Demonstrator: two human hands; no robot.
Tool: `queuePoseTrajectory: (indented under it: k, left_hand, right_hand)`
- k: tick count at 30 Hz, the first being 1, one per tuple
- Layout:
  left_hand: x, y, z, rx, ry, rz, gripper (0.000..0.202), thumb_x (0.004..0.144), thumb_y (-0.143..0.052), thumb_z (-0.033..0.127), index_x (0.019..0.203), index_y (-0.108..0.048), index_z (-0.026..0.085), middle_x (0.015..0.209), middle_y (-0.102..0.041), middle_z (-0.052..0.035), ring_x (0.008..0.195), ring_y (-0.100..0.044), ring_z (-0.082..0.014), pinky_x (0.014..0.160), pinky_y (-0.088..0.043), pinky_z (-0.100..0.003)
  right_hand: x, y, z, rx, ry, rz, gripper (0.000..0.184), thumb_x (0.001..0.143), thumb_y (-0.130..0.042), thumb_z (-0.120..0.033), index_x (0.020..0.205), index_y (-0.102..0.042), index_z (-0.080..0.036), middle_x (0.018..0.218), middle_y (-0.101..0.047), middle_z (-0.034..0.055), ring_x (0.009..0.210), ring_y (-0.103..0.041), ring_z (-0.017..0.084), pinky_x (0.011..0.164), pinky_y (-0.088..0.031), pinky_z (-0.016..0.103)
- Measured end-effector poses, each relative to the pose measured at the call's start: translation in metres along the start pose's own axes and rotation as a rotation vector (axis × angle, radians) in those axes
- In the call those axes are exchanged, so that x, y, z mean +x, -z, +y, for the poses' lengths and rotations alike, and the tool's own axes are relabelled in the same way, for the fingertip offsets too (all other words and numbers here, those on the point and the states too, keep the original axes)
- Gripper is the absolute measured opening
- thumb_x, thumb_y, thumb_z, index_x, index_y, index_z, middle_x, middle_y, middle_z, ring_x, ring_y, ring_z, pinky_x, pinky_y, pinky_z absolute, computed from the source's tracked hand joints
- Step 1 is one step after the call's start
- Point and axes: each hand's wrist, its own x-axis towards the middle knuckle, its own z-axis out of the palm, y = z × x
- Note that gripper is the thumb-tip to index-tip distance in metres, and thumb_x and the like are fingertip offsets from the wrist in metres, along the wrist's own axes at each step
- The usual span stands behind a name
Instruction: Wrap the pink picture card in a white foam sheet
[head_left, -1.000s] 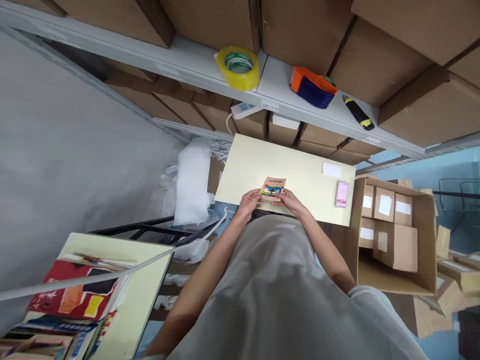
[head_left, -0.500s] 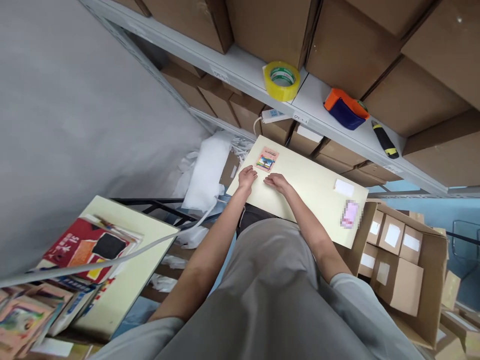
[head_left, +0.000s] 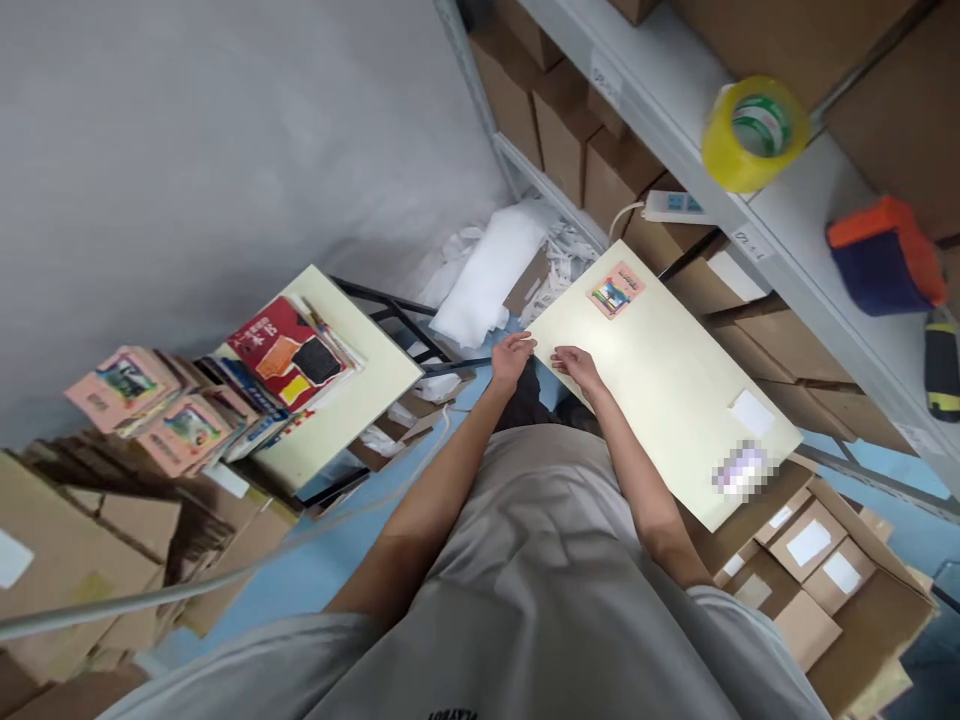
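Note:
A small pink booklet [head_left: 616, 290] with a colourful picture lies at the far corner of a pale yellow table [head_left: 675, 390]. My left hand [head_left: 511, 358] rests at the table's near edge with fingers loosely curled and holds nothing. My right hand [head_left: 576, 366] lies flat on the tabletop beside it, fingers stretched out, empty. Both hands are a short way from the booklet and do not touch it.
To the left a second pale table [head_left: 360, 400] carries stacked books [head_left: 285, 355] and pink booklets [head_left: 124, 380]. A shelf [head_left: 675, 110] holds yellow tape [head_left: 754, 130], an orange-blue dispenser [head_left: 885, 255] and a knife [head_left: 943, 365]. An open carton [head_left: 877, 610] of small boxes stands right.
The booklet left my hands and now lies at the table's far corner. Both hands drew back to the near edge. My view swung left, revealing more books and cartons.

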Motion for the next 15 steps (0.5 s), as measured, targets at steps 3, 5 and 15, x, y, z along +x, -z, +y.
queuePoseTrajectory:
  k: [3,5,15]
  left_hand:
    - [0.016,0.027,-0.003,-0.02,0.031,0.029,0.019,0.088,-0.086,0.028,0.101,-0.079,0.015,0.082,-0.079,-0.005,0.078,-0.073,-0.0181,0.08,-0.059,-0.032]
    - [0.031,0.044,-0.006,-0.038,0.06,0.041,0.018,0.089,-0.085,0.03,0.1,-0.08,0.017,0.084,-0.081,-0.0067,0.078,-0.074,-0.0186,0.079,-0.06,-0.032]
    - [0.165,0.118,-0.032,-0.138,0.149,0.109,0.024,0.092,-0.079,0.028,0.113,-0.08,0.016,0.101,-0.084,-0.0099,0.086,-0.075,-0.0196,0.087,-0.062,-0.034]
  right_hand:
    - [0.008,-0.024,-0.005,-0.097,0.124,-0.061,0.007,0.103,-0.079,-0.029,0.105,-0.08,-0.022,0.104,-0.088,0.0049,0.091,-0.08,0.015,0.104,-0.065,0.033]
    - [0.016,-0.041,-0.008,-0.159,0.202,-0.083,0.009,0.103,-0.077,-0.031,0.107,-0.08,-0.023,0.107,-0.088,0.005,0.095,-0.082,0.017,0.105,-0.065,0.034]
    - [0.097,-0.139,0.001,-0.416,0.102,-0.056,0.011,0.102,-0.074,-0.024,0.108,-0.082,-0.027,0.107,-0.087,0.0026,0.099,-0.083,0.022,0.114,-0.063,0.041]
